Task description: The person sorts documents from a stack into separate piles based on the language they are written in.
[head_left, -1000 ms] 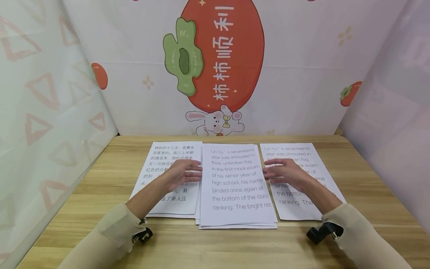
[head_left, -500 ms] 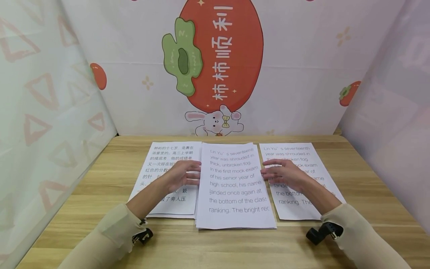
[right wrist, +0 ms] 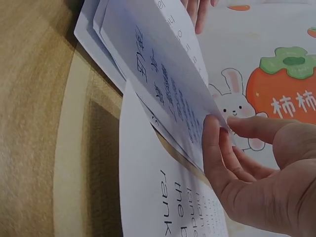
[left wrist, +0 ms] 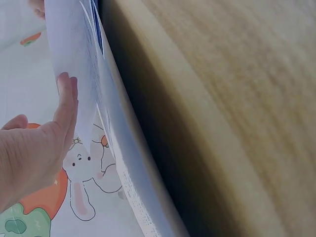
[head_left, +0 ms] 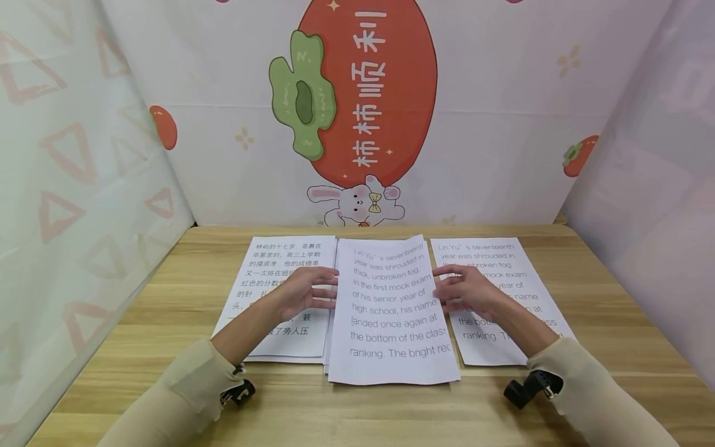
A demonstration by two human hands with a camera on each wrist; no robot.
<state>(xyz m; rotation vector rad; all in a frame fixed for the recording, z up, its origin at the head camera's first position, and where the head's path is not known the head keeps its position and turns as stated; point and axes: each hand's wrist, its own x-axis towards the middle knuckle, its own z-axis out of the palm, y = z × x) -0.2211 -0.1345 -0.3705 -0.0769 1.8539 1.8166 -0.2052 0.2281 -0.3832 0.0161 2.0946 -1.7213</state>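
Note:
The middle stack of printed paper lies between both hands, and its top sheet (head_left: pixel 393 316) with English print is raised along the right side. My right hand (head_left: pixel 466 290) pinches that sheet's right edge between thumb and fingers, as the right wrist view shows. Chinese print (right wrist: pixel 158 74) shows under the raised edge; I cannot tell which sheet bears it. At the left edge, my left hand (head_left: pixel 304 293) has its fingers straight against the paper, its thumb standing apart in the left wrist view.
A stack of Chinese-printed sheets (head_left: pixel 279 341) lies under the left forearm. English-printed paper (head_left: pixel 486 248) lies under the right hand on the wooden table (head_left: pixel 391 416). A patterned backdrop (head_left: pixel 491 155) stands behind the table; side walls flank it.
The right side of the top sheet has come up and the sheet has bowed, its near edge shifting slightly toward me. My right hand has moved a little left; the left hand stays nearly still.

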